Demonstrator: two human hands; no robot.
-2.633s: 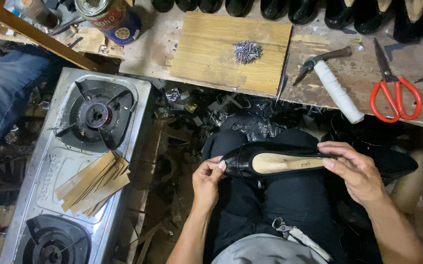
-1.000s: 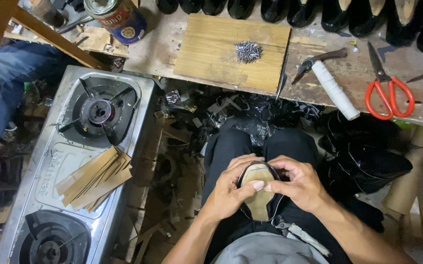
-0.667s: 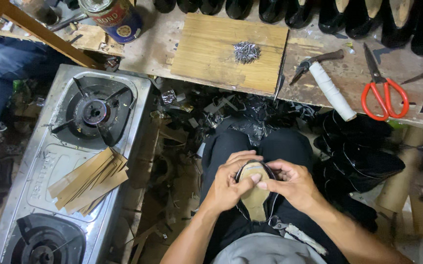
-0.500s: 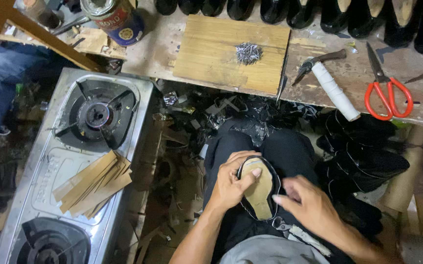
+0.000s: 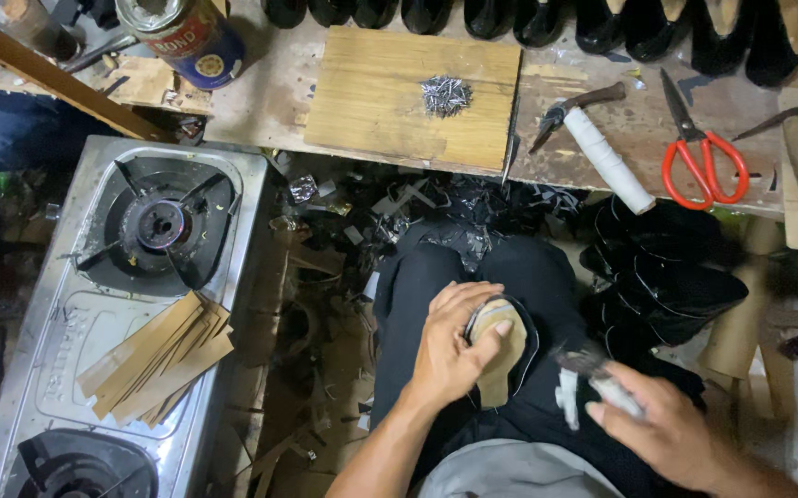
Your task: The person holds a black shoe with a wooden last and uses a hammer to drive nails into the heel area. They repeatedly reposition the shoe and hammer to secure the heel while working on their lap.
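The left hand (image 5: 449, 346) is curled over a black shoe (image 5: 502, 352) that lies sole-up on the person's lap, fingers pressed on its toe end. The shoe shows a tan insole board ringed by a black upper folded up around its edge. The right hand (image 5: 666, 433), just beside the shoe, is blurred and closed round a small tool with a pale handle (image 5: 602, 383). A gas stove (image 5: 122, 314) stands to the left, red scissors (image 5: 703, 152) on the bench above

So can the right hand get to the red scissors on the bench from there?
Probably yes: the red scissors lie uncovered on the bench, ahead of the right hand, with nothing between, though that hand already grips a blurred tool.
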